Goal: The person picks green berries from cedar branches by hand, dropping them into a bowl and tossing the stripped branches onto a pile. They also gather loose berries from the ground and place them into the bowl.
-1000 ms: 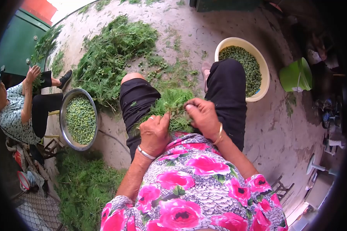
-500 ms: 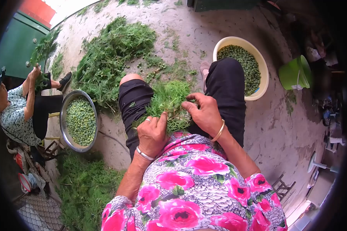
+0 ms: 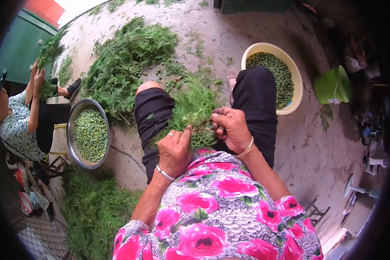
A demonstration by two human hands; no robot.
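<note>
A feathery green branch [image 3: 194, 103] lies across my lap, between my knees. My left hand [image 3: 174, 149] is closed on its lower part, thumb pointing up against the stems. At the right edge of the same greenery, my right hand [image 3: 233, 129] is curled with thumb and forefinger pinched together. What sits in that pinch is too small to make out. Beyond my right knee stands a cream basin [image 3: 297, 82] with round green berries [image 3: 271, 71] in it; my knee hides part of its rim.
Left of me, a metal basin [image 3: 106, 145] holds more green berries [image 3: 90, 135]. A co-worker [image 3: 19, 123] sits beside it, holding up a sprig. Cut branches [image 3: 130, 56] are heaped ahead, with another heap [image 3: 99, 212] at lower left. A green bucket [image 3: 327, 86] stands right.
My right hand has shifted slightly right and down, its fingers curling in more. The branch tips now reach further up. The co-worker's hands have shifted on the sprig.
</note>
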